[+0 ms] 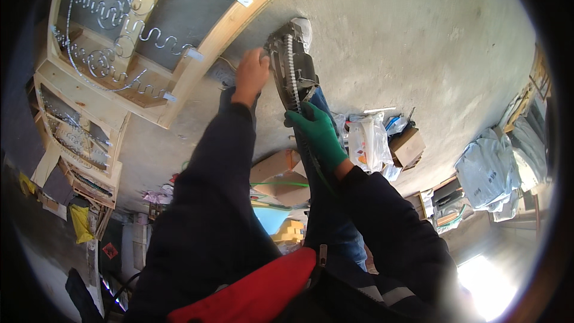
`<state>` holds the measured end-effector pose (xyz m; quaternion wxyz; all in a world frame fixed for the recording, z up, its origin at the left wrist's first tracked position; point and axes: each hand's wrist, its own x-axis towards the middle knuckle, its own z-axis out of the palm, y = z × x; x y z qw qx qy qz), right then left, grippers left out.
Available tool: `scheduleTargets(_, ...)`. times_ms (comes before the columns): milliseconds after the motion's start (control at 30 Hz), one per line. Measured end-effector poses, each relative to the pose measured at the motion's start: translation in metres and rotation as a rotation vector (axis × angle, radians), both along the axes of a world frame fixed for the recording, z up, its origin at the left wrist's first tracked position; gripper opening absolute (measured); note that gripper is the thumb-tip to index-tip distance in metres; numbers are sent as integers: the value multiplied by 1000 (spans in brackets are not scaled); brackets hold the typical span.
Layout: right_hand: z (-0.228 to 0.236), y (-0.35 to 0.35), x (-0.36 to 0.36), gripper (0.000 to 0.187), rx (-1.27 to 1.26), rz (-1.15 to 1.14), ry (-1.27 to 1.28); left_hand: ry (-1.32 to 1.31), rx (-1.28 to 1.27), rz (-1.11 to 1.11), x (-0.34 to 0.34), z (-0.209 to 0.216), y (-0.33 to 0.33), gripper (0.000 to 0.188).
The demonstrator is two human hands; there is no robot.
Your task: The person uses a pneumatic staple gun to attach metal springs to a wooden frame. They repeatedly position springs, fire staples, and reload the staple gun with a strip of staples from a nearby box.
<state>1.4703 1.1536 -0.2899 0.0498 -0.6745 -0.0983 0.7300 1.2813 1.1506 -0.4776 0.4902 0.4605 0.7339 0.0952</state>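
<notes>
A dark fastener gun (305,67) is held out in front of me, above the floor and my feet. A pale ridged strip of fasteners (291,63) runs along its length toward me. My left hand (252,76) is bare, its fingers curled at the gun's left edge; the exact grip is partly hidden. In a green glove, my right hand (318,134) closes around the near end of the strip, just below the gun's body, with its thumb pointing left.
A wooden frame (206,54) with zigzag metal springs (158,37) stands at the left. A second sprung frame (84,104) is beyond it. Cardboard boxes (278,167) and a plastic bag (368,143) lie near my legs. Wrapped grey bundles (490,167) are stacked at the right.
</notes>
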Motion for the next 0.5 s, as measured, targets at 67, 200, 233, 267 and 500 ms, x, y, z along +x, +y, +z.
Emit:
scheduleTargets(67,-1,0,0,37,1,70,-33,117,36,-161,-2,-36,-4,42)
scheduleTargets(200,2,9,-2,33,-17,153,-88,106,-174,-362,1,-70,1,44)
scheduleTargets(233,4,12,-4,31,-7,138,-98,107,-222,-402,1,-73,5,43)
scheduleTargets(267,7,15,-5,30,-11,130,-97,107,-246,-441,2,-75,9,42)
scheduleTargets(500,6,18,-5,30,-17,148,-125,175,-246,-506,12,-89,18,37)
